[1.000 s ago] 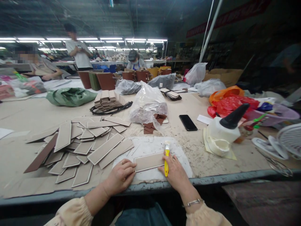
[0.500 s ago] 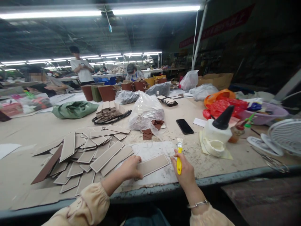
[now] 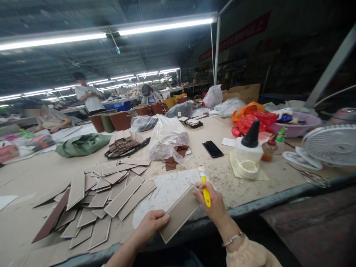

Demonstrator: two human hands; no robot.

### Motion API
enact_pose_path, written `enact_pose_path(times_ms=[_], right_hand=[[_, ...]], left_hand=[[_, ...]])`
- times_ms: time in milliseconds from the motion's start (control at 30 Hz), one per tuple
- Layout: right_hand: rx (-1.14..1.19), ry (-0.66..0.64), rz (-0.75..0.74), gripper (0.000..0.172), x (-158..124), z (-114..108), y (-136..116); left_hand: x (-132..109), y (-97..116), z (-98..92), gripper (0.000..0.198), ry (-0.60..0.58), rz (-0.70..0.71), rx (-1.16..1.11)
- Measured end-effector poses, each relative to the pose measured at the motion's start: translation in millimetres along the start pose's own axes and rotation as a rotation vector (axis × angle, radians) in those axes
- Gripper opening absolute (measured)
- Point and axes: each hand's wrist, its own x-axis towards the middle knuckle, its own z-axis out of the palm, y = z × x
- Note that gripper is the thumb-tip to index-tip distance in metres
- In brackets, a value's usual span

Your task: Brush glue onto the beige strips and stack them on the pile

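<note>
A long beige card strip (image 3: pixel 179 213) is lifted off the white glue-stained board (image 3: pixel 172 185), tilted, held at both ends. My left hand (image 3: pixel 151 224) grips its near end with thumb on top. My right hand (image 3: pixel 213 204) touches its far end while clasping a yellow-handled brush (image 3: pixel 205 185), bristles pointing away. To the left, several similar beige strips (image 3: pixel 97 193) lie spread out on the table.
A white glue pot with black cone (image 3: pixel 248 152), black phone (image 3: pixel 213 149), clear bag of brown pieces (image 3: pixel 167 139), stacked strips (image 3: pixel 124 142), green bag (image 3: pixel 82 144), white fan (image 3: pixel 330 144) and scissors (image 3: pixel 311 178) lie about. Other people work at far tables.
The strip lay flat on the white board a second ago; now both hands have lifted it toward me and turned it. The view has swung up and right.
</note>
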Motion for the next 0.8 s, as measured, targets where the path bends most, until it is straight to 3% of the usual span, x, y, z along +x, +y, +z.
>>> enact_pose_path(times_ms=[300,567,800], right_hand=[[-0.043,0.03,-0.013,0.022,-8.7,4.9,-3.3],[-0.075,-0.043,-0.106,0.027,-10.3,4.9,-2.0],[-0.112,-0.013,-0.159,0.03,-11.5,7.7,4.7]], left_hand=[[-19.2,-14.5,22.0,0.063,0.025,0.005,-0.151],[-27.5,-32.0,5.6,0.058,-0.023,0.048,-0.134],[-36.7,-19.5,-9.2,0.054,0.014,0.025,-0.092]])
